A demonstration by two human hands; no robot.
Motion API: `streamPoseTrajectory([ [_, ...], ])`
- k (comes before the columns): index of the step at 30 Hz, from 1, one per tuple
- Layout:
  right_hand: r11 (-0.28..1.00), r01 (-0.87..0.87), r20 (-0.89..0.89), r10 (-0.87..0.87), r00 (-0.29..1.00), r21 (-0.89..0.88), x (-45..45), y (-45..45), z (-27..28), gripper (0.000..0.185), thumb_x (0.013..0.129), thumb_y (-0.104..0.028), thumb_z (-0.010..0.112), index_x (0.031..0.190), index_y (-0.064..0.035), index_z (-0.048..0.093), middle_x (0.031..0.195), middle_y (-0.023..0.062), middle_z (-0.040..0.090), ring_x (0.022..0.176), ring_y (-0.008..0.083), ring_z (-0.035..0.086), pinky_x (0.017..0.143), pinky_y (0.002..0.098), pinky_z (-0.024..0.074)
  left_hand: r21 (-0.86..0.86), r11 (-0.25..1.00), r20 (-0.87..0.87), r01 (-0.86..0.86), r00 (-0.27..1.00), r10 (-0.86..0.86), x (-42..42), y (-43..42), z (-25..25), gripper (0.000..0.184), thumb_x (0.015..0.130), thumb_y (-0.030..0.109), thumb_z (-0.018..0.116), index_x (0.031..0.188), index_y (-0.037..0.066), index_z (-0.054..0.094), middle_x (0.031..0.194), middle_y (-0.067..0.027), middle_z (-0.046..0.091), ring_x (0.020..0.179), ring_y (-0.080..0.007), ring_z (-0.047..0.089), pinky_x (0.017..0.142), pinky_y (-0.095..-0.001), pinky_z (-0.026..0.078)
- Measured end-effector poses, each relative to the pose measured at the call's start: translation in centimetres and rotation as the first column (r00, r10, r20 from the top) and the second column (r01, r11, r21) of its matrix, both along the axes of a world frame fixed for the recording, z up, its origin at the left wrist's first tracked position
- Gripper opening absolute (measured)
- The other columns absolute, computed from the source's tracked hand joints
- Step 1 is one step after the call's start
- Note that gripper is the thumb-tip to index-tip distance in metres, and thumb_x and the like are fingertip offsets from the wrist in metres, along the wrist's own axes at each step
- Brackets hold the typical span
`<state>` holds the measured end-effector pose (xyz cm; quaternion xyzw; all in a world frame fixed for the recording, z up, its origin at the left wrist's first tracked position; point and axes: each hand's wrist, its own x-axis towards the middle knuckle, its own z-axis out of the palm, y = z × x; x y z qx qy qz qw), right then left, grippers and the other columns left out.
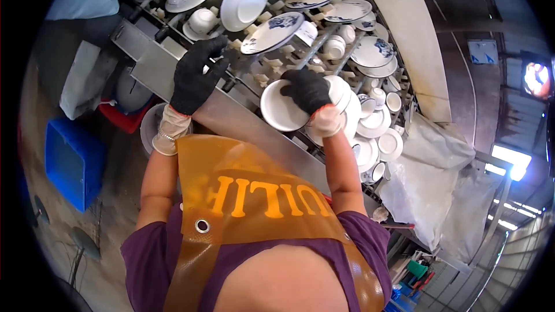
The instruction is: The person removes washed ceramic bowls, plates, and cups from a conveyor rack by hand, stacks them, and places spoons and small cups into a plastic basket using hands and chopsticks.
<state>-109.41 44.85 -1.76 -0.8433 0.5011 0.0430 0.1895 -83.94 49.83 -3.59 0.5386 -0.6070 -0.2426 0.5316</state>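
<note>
I see my left hand (193,78) half open and holding nothing I can spot by the metal edge (234,120) — and my right hand (309,89) gripping a white dish (278,111), seemingly the holding step — moving it needs a snug grip.

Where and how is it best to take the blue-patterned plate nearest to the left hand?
I would pinch the near left rim of the blue-patterned plate, coming with the left hand from the body side. The plate looks shallow and tilted on the rack, and no dish covers that edge.
</note>
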Motion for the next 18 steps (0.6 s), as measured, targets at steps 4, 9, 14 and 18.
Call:
streamPoseTrajectory([
  [4,0.889,0.224,0.219,-0.145,0.965,-0.399,1.7,5.1,4.3,0.025,0.072,-0.023,0.063,0.096,-0.0145,0.062,0.094,0.0072,0.064,0.083,0.0294,0.061,0.07,0.0409,0.0482,-0.054,0.998,0.014,0.021,1.0,-0.02,-0.5,0.1,-1.0,0.032,0.075,0.002,0.065,0.106,0.003,0.057,0.093,-0.0096,0.061,0.073,-0.0165,0.06,0.064,-0.0274,0.049],
  [9,0.743,0.13,0.097,-0.088,0.991,-0.656,-2.1,6.1,3.0,0.042,0.07,-0.025,0.07,0.107,-0.0108,0.057,0.116,0.0188,0.052,0.101,0.0341,0.053,0.084,0.0431,0.044,-0.01,1.0,0.108,0.005,0.994,-0.004,-1.8,0.5,-0.8,0.024,0.078,0.005,0.064,0.102,0.004,0.06,0.09,-0.0088,0.062,0.072,-0.0168,0.059,0.066,-0.0276,0.048],
  [14,0.794,0.608,0.489,-0.537,0.687,0.018,-7.0,3.5,1.5,0.083,0.061,-0.03,0.079,0.126,0.0018,0.037,0.118,0.0244,0.05,0.106,0.0356,0.051,0.087,0.0371,0.0443,0.035,0.996,0.086,0.077,0.993,-0.079,-3.0,1.2,-0.6,0.022,0.079,0.007,0.063,0.101,0.003,0.06,0.09,-0.0101,0.062,0.073,-0.0194,0.06,0.067,-0.0289,0.049],
  [18,0.732,0.681,0.47,-0.595,0.653,-0.019,-7.1,3.6,1.7,0.079,0.059,-0.023,0.079,0.122,0.0037,0.039,0.114,0.0232,0.053,0.105,0.0319,0.053,0.088,0.0361,0.0442,0.0,0.995,0.145,0.095,0.985,-0.094,-3.5,1.5,-0.6,0.022,0.078,0.006,0.063,0.1,0.003,0.06,0.089,-0.011,0.061,0.076,-0.0228,0.061,0.067,-0.0303,0.049],
])
